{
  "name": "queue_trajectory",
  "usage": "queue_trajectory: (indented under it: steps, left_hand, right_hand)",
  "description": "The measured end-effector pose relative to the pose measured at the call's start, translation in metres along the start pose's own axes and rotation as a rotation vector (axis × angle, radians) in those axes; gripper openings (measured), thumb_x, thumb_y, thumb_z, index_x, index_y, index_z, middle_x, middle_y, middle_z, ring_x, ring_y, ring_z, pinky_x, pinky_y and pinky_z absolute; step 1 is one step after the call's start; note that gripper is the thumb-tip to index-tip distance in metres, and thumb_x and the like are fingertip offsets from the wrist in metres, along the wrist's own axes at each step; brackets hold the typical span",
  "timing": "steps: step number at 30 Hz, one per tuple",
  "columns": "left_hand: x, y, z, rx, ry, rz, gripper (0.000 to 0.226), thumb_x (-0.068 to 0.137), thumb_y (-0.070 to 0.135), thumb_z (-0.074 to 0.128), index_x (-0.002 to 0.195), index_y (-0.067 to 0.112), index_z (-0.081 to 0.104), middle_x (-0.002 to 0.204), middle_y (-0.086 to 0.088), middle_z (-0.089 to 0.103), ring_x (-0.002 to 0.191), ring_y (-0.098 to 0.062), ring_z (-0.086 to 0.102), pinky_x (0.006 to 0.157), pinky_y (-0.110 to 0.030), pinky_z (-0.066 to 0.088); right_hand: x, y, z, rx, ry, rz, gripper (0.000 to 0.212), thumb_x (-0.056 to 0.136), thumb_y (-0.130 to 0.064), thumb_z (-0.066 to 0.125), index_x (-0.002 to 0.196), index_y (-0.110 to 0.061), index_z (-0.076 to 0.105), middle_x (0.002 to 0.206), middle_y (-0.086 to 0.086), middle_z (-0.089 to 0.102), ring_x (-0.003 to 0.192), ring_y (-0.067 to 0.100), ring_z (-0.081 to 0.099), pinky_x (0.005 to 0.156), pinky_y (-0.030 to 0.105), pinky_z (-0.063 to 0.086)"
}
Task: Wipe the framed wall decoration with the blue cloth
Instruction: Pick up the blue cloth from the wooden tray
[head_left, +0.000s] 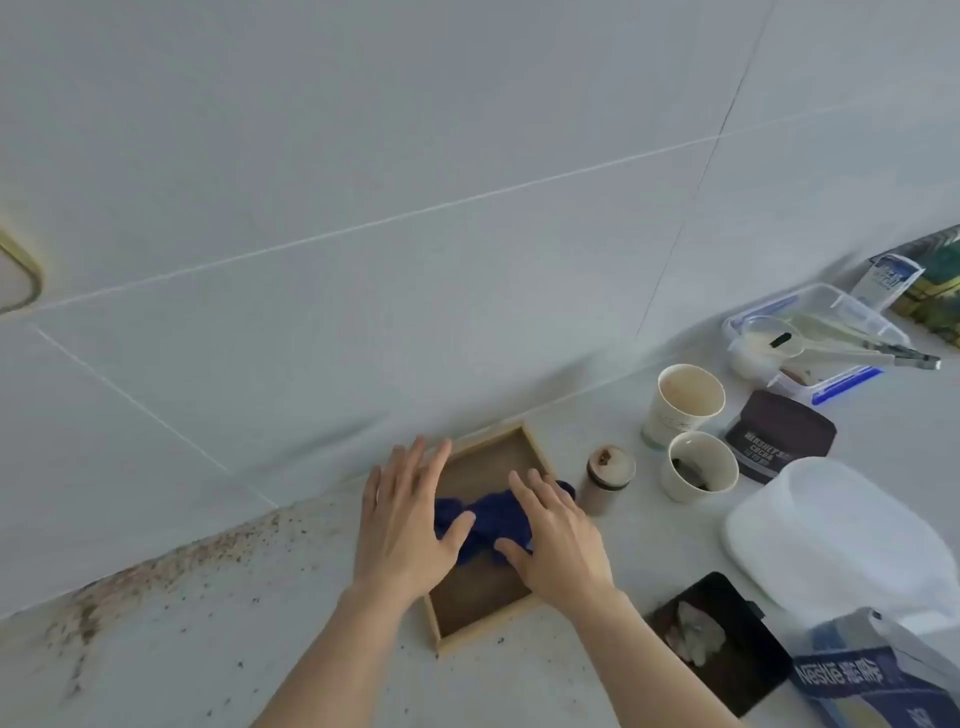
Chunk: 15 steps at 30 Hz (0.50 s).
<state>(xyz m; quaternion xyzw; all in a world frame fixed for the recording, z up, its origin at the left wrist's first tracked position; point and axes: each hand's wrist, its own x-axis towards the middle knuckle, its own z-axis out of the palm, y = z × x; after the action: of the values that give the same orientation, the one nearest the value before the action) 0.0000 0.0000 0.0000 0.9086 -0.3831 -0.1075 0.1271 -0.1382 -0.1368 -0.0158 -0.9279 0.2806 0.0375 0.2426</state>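
Observation:
The framed decoration (480, 613), a brown panel in a light wooden frame, lies flat on the white counter close to the wall. A crumpled blue cloth (491, 517) rests across its middle. My left hand (405, 525) lies flat over the frame's left edge, fingers spread, thumb touching the cloth. My right hand (558, 540) presses flat on the cloth's right part, fingers spread toward the wall. Neither hand is closed around anything.
Right of the frame stand a small brown jar (605, 478), two paper cups (685, 405) (698, 467), a cocoa tin (779, 434), a clear box with tongs (815, 338), a white container (841, 540), a black tray (717, 639) and a Nestle carton (872, 680). Brown specks litter the counter at left.

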Motion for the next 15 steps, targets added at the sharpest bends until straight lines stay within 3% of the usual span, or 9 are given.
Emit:
queue_trajectory:
  steps: [8, 12, 15]
  left_hand:
    - [0.014, 0.000, 0.050, 0.093, -0.255, 0.014, 0.084, 0.098, 0.051, 0.059, 0.165, 0.034, 0.012, 0.172, 0.006, 0.027, 0.161, -0.024, 0.018, 0.133, -0.045, 0.011]
    - [0.012, 0.005, 0.063, 0.136, -0.219, -0.002, 0.058, 0.101, 0.043, 0.059, 0.155, 0.033, 0.039, 0.151, 0.008, 0.056, 0.141, -0.020, 0.049, 0.124, -0.037, 0.030]
    - [0.009, 0.010, 0.063, 0.147, -0.145, -0.038, 0.038, 0.102, 0.037, 0.058, 0.139, 0.033, 0.054, 0.131, 0.009, 0.069, 0.124, -0.018, 0.059, 0.114, -0.035, 0.038]
  right_hand:
    - [0.015, 0.021, 0.026, -0.069, -0.070, 0.001, 0.055, 0.103, -0.026, 0.061, 0.155, -0.024, 0.044, 0.162, 0.000, 0.046, 0.151, 0.024, 0.037, 0.116, 0.037, 0.044]
    - [0.019, 0.025, 0.033, -0.093, -0.012, 0.006, 0.033, 0.103, -0.022, 0.059, 0.136, -0.022, 0.063, 0.136, 0.000, 0.065, 0.124, 0.022, 0.054, 0.095, 0.034, 0.055]
    - [0.019, 0.028, 0.034, -0.097, 0.027, 0.006, 0.024, 0.103, -0.019, 0.059, 0.124, -0.021, 0.068, 0.122, -0.001, 0.069, 0.111, 0.020, 0.057, 0.085, 0.034, 0.056]
